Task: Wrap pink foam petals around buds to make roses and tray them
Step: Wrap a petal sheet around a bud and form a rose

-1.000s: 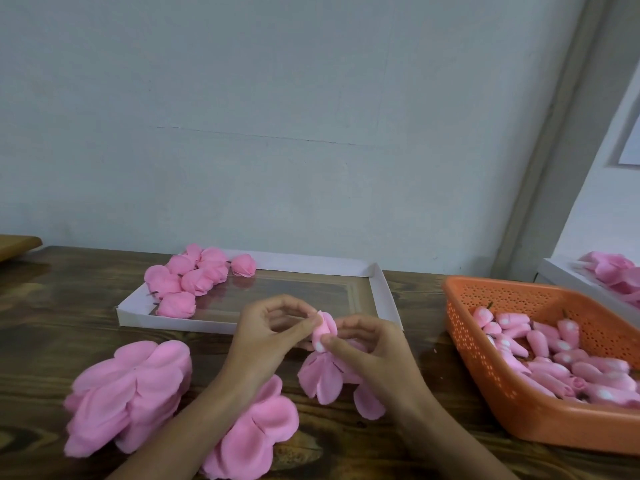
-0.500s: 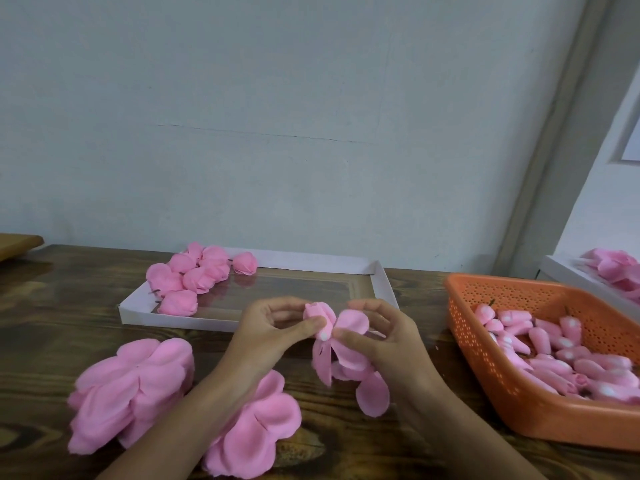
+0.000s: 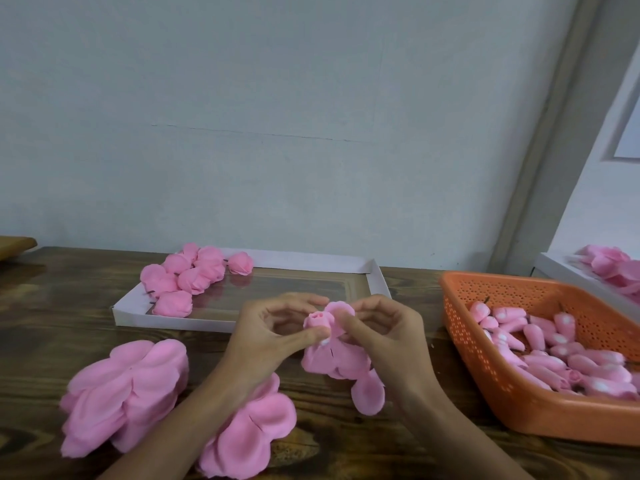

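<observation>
A pink bud (image 3: 318, 321) is pinched between the thumb and fingers of my left hand (image 3: 273, 336) over the middle of the table. My right hand (image 3: 384, 332) pinches a pink foam petal (image 3: 341, 315) folded up against the bud; the other petals of that piece (image 3: 349, 370) hang below both hands. Several finished roses (image 3: 188, 278) lie at the left end of the white tray (image 3: 242, 325) behind my hands. An orange basket (image 3: 485, 368) on the right holds several buds (image 3: 561, 344).
Two stacks of pink petal pieces lie on the dark wooden table, one at the front left (image 3: 124, 393), one under my left forearm (image 3: 249, 438). Another white tray with pink flowers (image 3: 613, 271) stands at the far right. A wall closes the back.
The bud has turned so its tip faces me. My right hand has lifted a petal up against the bud, and both hands have closed in around it.
</observation>
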Action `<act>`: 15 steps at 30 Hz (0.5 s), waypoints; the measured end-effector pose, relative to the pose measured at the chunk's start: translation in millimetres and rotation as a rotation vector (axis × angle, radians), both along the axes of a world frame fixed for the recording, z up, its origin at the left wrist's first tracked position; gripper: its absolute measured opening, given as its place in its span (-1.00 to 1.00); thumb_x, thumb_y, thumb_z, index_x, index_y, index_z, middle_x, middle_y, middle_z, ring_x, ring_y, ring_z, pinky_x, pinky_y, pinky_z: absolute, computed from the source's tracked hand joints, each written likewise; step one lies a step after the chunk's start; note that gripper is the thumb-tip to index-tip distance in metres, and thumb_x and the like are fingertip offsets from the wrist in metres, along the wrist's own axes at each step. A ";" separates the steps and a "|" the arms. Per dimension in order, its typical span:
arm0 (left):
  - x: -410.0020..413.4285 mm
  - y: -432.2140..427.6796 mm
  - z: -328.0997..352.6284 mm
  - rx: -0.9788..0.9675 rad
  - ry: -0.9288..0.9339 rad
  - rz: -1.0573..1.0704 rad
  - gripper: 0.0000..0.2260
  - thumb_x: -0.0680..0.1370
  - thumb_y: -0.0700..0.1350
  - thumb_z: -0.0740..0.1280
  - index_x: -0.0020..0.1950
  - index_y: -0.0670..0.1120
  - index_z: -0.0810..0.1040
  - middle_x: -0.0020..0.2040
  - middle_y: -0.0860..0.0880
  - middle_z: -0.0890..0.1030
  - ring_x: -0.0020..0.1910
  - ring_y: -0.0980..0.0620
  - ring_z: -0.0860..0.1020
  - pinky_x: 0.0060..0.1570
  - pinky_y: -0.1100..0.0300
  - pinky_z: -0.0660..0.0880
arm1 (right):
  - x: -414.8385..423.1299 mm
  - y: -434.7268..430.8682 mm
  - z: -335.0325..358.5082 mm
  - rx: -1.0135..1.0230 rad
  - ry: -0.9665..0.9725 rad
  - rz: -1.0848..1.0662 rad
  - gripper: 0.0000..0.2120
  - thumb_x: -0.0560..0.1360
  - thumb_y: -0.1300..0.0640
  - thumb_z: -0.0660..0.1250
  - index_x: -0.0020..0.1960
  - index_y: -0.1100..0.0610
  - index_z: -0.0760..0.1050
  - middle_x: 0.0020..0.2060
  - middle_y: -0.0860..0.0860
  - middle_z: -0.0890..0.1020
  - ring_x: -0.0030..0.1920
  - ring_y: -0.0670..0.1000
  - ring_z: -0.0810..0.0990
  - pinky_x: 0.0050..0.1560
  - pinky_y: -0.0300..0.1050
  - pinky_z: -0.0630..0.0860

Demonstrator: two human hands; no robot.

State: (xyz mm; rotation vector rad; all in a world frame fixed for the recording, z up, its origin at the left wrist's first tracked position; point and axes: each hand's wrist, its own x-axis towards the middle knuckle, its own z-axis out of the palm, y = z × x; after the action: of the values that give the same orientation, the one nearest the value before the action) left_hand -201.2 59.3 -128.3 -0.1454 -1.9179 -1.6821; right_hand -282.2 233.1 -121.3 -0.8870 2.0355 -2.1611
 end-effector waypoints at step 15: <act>-0.8 -1.9 1.2 0.104 0.033 0.009 -0.75 0.32 -0.07 0.68 -0.04 0.06 0.78 0.02 -0.05 0.78 0.02 -0.03 0.75 -0.03 0.25 0.64 | -4.5 -1.2 -4.2 0.022 -0.056 -0.017 -0.97 0.57 0.14 0.47 0.00 0.04 0.67 -0.10 -0.06 0.76 -0.05 0.02 0.76 -0.10 -0.08 0.72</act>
State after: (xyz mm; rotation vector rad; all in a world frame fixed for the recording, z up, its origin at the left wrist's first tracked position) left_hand -202.0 57.4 -127.1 -0.1228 -1.8000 -1.7590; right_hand -286.7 231.9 -125.6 -0.8004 2.0440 -2.1417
